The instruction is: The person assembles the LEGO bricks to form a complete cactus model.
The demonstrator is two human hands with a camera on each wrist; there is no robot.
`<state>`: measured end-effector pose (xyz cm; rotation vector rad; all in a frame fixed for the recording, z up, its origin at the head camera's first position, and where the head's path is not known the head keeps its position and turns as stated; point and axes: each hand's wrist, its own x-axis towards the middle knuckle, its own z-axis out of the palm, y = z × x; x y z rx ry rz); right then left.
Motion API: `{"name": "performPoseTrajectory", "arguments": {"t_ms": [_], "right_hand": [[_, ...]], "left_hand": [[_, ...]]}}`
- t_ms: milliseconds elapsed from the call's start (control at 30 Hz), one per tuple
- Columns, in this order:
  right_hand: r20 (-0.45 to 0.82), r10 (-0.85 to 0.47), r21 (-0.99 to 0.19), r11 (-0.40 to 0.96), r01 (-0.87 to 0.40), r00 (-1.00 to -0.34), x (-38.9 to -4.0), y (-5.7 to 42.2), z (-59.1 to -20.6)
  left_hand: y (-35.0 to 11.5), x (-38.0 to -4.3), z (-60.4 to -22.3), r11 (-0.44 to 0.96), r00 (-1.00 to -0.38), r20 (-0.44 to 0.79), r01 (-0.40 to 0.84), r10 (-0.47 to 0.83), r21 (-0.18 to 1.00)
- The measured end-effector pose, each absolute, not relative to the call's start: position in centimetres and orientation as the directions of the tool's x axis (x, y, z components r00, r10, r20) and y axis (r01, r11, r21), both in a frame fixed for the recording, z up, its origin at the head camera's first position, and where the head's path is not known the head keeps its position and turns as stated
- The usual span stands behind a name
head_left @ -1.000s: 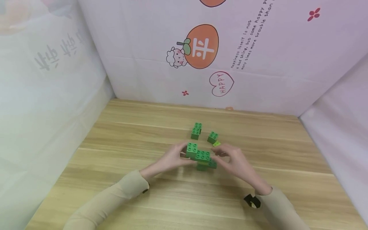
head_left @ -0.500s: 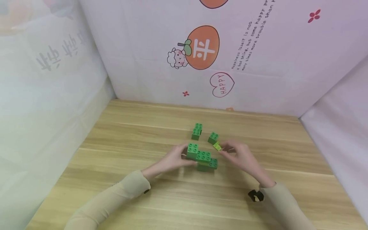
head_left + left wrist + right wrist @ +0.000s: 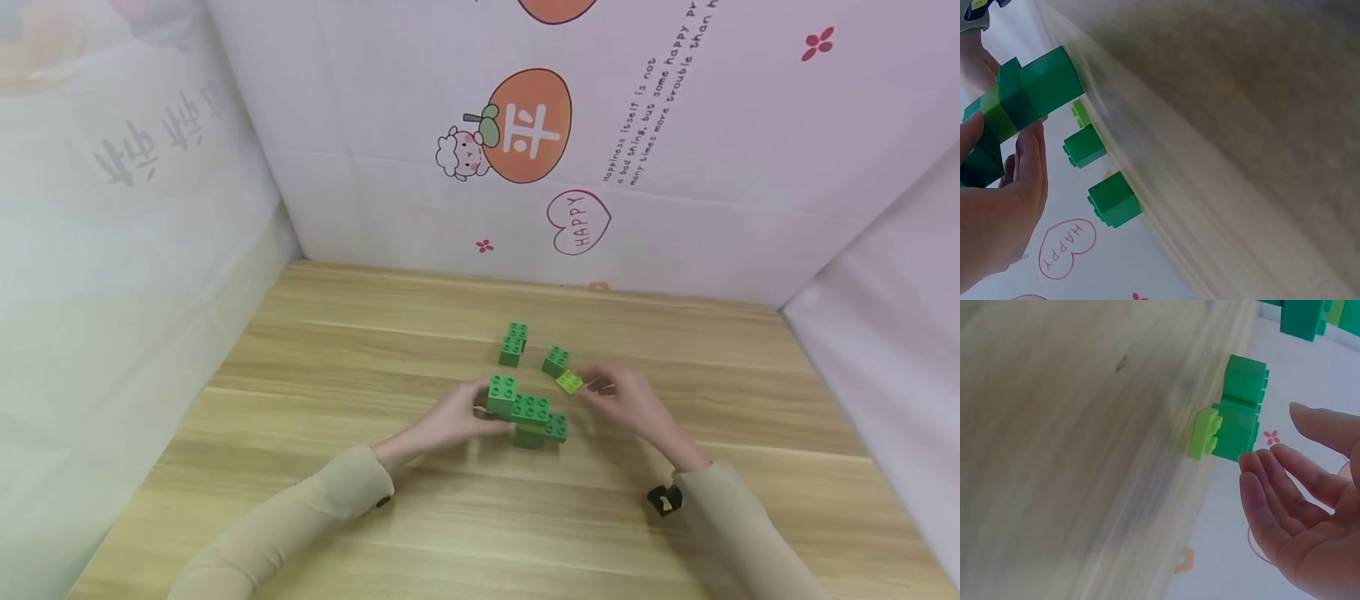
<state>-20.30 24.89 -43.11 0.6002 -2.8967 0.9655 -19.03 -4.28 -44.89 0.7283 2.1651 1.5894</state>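
Observation:
My left hand (image 3: 450,414) grips a stepped assembly of green building bricks (image 3: 529,409) by its left end. In the left wrist view, thumb and fingers lie on either side of the assembly (image 3: 1029,97), and a lighter green layer shows in it. The right hand (image 3: 628,406) is just right of a small lime-green brick (image 3: 569,382) lying on the table. Seen from the right wrist, that hand (image 3: 1310,512) has its thumb and fingers spread with nothing between them, apart from the lime brick (image 3: 1204,433).
Behind the lime brick stands a green brick (image 3: 556,360). Farther left is another green piece (image 3: 513,344) with studs at two levels. The wooden table (image 3: 360,333) is bounded by printed white cloth (image 3: 390,167) at the back and sides.
My right hand has drawn back rightward from the brick assembly to beside the lime brick, which has turned slightly and now shows fully. The left hand keeps its grip, almost unmoved.

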Motion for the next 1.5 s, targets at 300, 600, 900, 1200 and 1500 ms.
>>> {"name": "performPoseTrajectory", "arguments": {"t_ms": [300,600,900,1200,1500], "right_hand": [[0.055,-0.316,-0.564,0.773,-0.29,-0.947,-21.0,25.1,-43.7],[0.003,-0.303,-0.54,0.802,-0.256,-0.953,-21.8,25.0,-44.2],[-0.036,-0.319,-0.502,0.825,-0.259,-0.947,-22.6,24.7,-44.3],[-0.051,-0.319,-0.48,0.839,-0.257,-0.946,-23.0,24.5,-44.2],[-0.091,-0.298,-0.426,0.874,-0.233,-0.95,-23.4,23.9,-44.1]], "left_hand": [[-4.1,-18.9,-45.4,0.222,-0.808,-0.022,0.136,0.588,0.966],[-3.8,-18.7,-45.5,0.205,-0.804,0.005,0.158,0.595,0.966],[-3.9,-19.1,-45.3,0.244,-0.811,-0.02,0.152,0.585,0.958],[-3.8,-19.2,-44.9,0.264,-0.809,-0.022,0.165,0.587,0.95],[-3.7,-19.1,-44.6,0.285,-0.816,-0.027,0.17,0.577,0.943]]}}
